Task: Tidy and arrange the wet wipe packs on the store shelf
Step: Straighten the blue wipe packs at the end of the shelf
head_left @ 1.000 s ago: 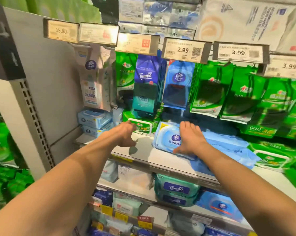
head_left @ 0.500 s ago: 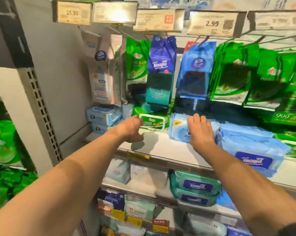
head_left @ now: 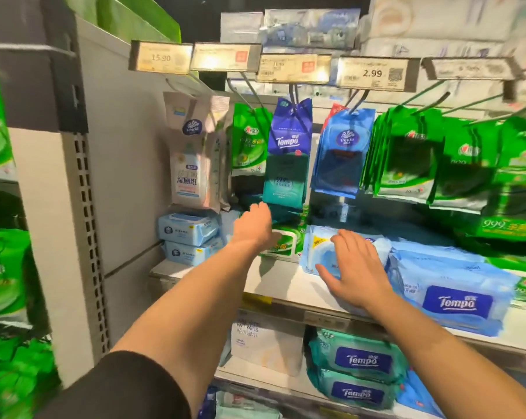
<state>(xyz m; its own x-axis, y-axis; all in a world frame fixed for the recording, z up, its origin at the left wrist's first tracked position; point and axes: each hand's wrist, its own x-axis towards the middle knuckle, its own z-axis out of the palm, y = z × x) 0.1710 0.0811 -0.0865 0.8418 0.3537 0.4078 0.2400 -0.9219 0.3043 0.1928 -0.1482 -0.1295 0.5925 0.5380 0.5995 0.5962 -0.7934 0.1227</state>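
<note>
Wet wipe packs crowd a white store shelf, some lying flat, others hanging from hooks above. From the left, two pale blue packs sit stacked against the shelf's side panel. The left hand reaches to a green pack, fingers hidden behind the hanging Tempo pack, grip unclear. The right hand lies flat, fingers spread, on a light blue pack. A large Tempo pack lies right.

Hanging packs above shelf
</note>
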